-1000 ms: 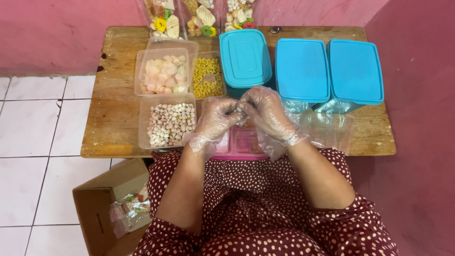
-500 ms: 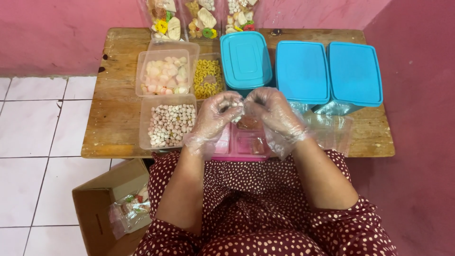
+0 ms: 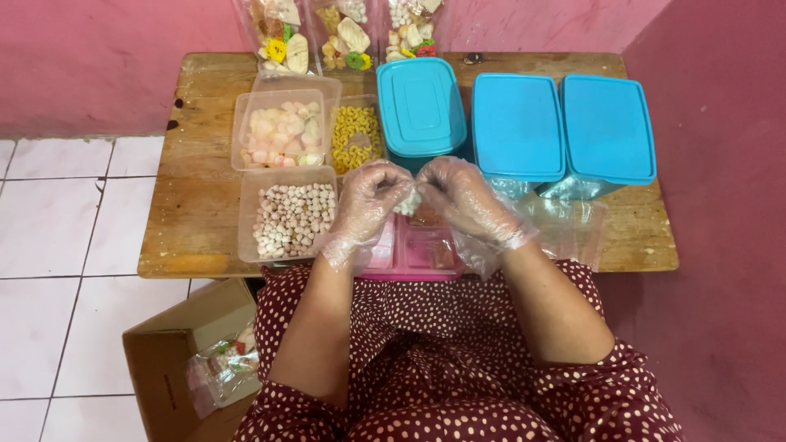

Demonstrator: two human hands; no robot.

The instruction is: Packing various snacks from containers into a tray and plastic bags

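Snacks, a small pale clump of them (image 3: 407,201), are sitting pinched between the two gloved hands in the middle of the frame, just above the pink tray (image 3: 409,250) at the near edge of the wooden table (image 3: 196,213). The left hand (image 3: 370,196) is curling in from the left, fingertips closing on the clump; the right hand (image 3: 463,196) is meeting it from the other side, also gripping, so both are grasping the same little bundle. Compared with half a second back, the hands are lifting slightly and drawing closer together, and the clump is now showing white between the fingertips rather than hiding under them. To my eye that reads as the piece being gathered or twisted, not yet set down.

Around them nothing is shifting: the clear tub of small round pinkish sweets (image 3: 288,214) is lying just left of the left hand, the tub of pale pink pieces (image 3: 280,131) behind it, yellow curls (image 3: 355,137) beside that. Three blue-lidded boxes (image 3: 517,124) are lined up along the upper right, and a cardboard box (image 3: 192,360) is waiting on the floor, lower left.
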